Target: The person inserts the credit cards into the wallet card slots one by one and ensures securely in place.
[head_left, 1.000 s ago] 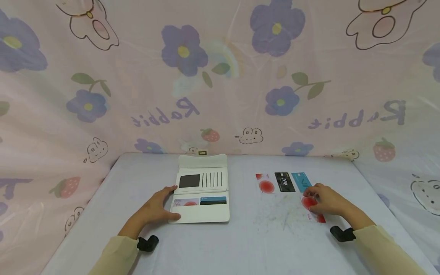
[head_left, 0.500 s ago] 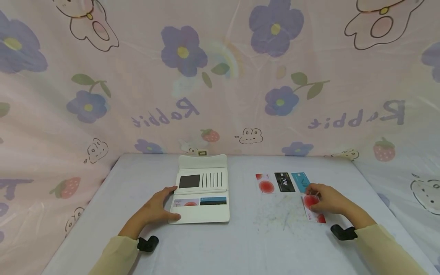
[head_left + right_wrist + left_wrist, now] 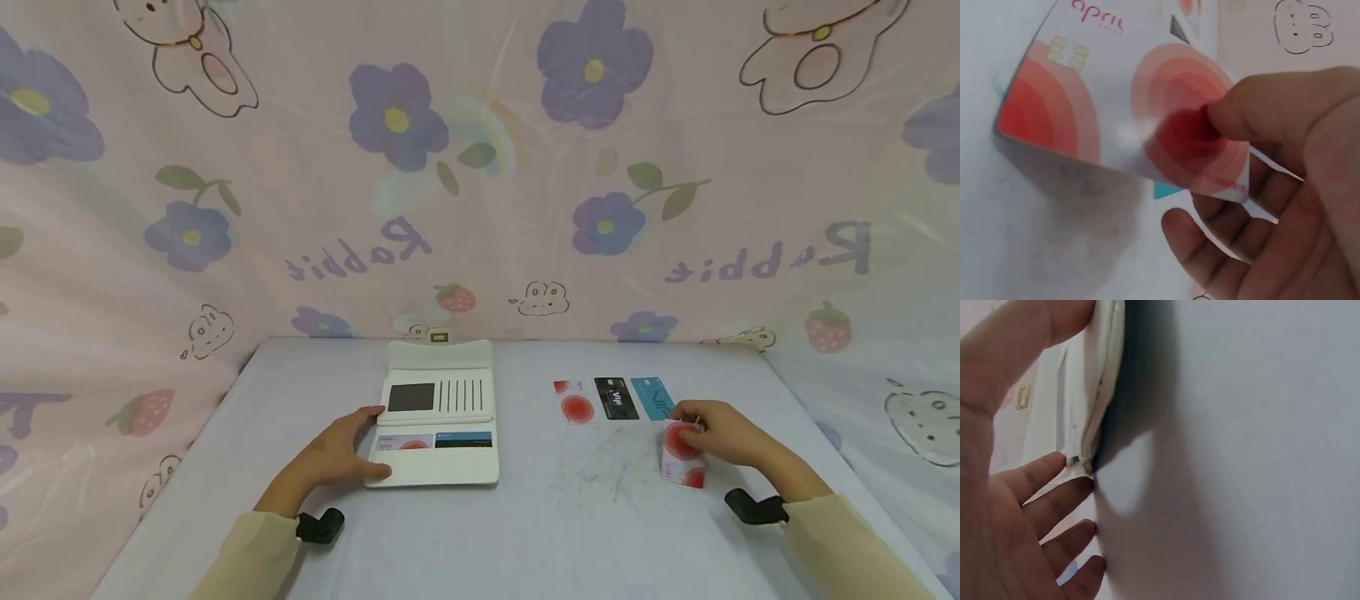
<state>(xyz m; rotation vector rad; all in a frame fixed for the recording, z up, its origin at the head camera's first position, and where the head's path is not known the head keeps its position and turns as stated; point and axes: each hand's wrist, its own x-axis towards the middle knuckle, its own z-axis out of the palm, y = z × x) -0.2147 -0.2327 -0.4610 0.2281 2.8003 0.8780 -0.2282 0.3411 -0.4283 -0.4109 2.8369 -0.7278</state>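
Red/white card (image 3: 1116, 119) btwn R thumb (image 3: 1266, 106) (printed side) & fingers (image 3: 1232, 225) (back)

four loose cards (image 3: 681, 457), one wallet (image 3: 435, 473)

The wallet (image 3: 442, 471) lies on the table (image 3: 525, 542), just right of the left hand (image 3: 337, 454), whose thumb touches it. Some cards (image 3: 405, 442) sit in the wallet. The right hand (image 3: 723, 431) has one card (image 3: 681, 472) between thumb and fingers. Three other cards (image 3: 617, 398) lie in a row, past that hand and to its left. A cloth (image 3: 480, 225) hangs beyond both hands.
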